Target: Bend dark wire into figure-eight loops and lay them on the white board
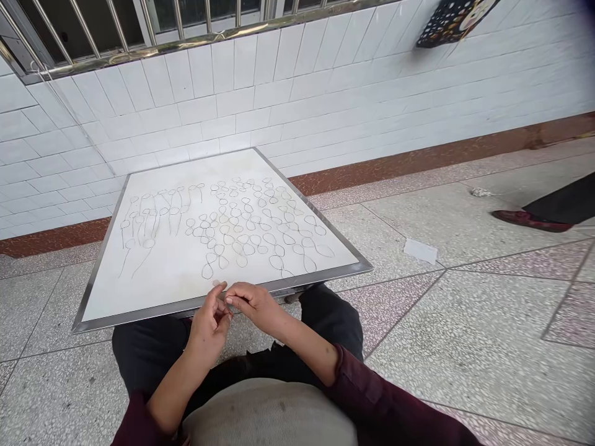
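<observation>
A white board (153, 272) with a metal rim rests across my knees. Many thin wire loops (242, 229) lie on it in rows, some round, some twisted into figure-eights. At the board's near edge my left hand (209, 325) and my right hand (253, 303) meet, fingertips pinched together. Both seem to grip a very thin piece of wire between them, too fine to make out clearly.
A white tiled wall (325, 93) with a barred window stands behind the board. Speckled stone floor (465, 322) spreads to the right, with a white scrap of paper (421, 251) on it. Another person's dark red shoe (530, 220) and trouser leg show at the far right.
</observation>
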`<state>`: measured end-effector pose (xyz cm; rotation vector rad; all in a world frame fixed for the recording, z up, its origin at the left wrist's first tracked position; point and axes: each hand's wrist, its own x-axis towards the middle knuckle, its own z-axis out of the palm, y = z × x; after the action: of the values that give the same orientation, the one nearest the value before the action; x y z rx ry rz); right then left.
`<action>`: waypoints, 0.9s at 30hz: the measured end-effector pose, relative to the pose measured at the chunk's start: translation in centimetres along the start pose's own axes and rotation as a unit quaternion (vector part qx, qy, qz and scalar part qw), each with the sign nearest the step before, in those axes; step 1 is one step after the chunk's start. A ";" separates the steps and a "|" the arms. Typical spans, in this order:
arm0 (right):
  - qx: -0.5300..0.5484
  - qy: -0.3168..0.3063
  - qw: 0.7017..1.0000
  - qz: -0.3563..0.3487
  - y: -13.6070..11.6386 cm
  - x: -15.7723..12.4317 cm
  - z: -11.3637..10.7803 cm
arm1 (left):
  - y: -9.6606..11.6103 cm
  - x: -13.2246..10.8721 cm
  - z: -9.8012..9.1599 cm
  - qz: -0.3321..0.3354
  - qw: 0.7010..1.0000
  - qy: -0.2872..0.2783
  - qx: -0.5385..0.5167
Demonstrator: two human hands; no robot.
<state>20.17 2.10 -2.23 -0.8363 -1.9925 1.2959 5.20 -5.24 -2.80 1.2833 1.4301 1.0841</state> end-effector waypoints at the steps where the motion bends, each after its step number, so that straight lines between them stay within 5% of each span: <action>1: 0.010 0.004 1.000 0.013 0.0 0.0 0.0 | 0.0 0.0 0.0 -0.003 1.000 0.003 -0.005; 6: 0.198 -0.059 0.975 0.086 -0.2 -0.5 -0.6 | 0.6 0.3 -0.7 -0.074 0.983 -0.036 -0.162; 11: 0.341 -0.135 0.928 0.064 -0.6 -0.7 -1.7 | 0.9 0.4 -1.4 -0.125 0.941 -0.100 -0.298; 16: 0.304 -0.057 0.949 0.064 -0.5 -0.3 -1.1 | 0.8 0.4 -1.1 -0.150 0.906 -0.127 -0.374; 22: 0.253 0.045 0.963 0.084 -0.6 0.0 -0.2 | 1.8 0.0 -1.3 -0.111 0.951 -0.038 -0.288; 27: 0.236 0.066 0.964 0.105 -0.5 -0.1 -0.3 | 2.0 -0.2 -1.3 -0.065 0.972 -0.006 -0.224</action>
<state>20.37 2.08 -1.69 -0.8836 -1.4309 1.6973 4.34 -5.30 -0.53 0.8607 1.1554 1.2207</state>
